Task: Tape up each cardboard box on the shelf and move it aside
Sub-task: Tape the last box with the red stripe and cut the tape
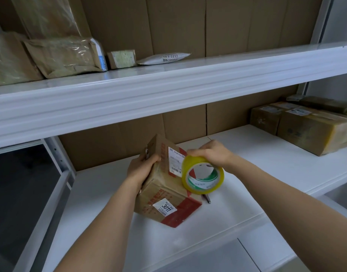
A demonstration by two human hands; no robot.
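Both hands work on one cardboard box [164,185] standing on the lower white shelf [247,173]. Left hand [142,169] grips the box's upper left edge, fingers curled over the top corner, tilting it. Right hand [210,154] holds a roll of yellow tape [202,176] from above, fingers wrapped round its rim, the roll pressed against the box's right side. Just below the roll, a small dark pen-like object [206,198] lies on the shelf. Well to the right of the right hand sit taped boxes [306,126]. Above both hands, the upper shelf [168,85] carries wrapped parcels [66,55].
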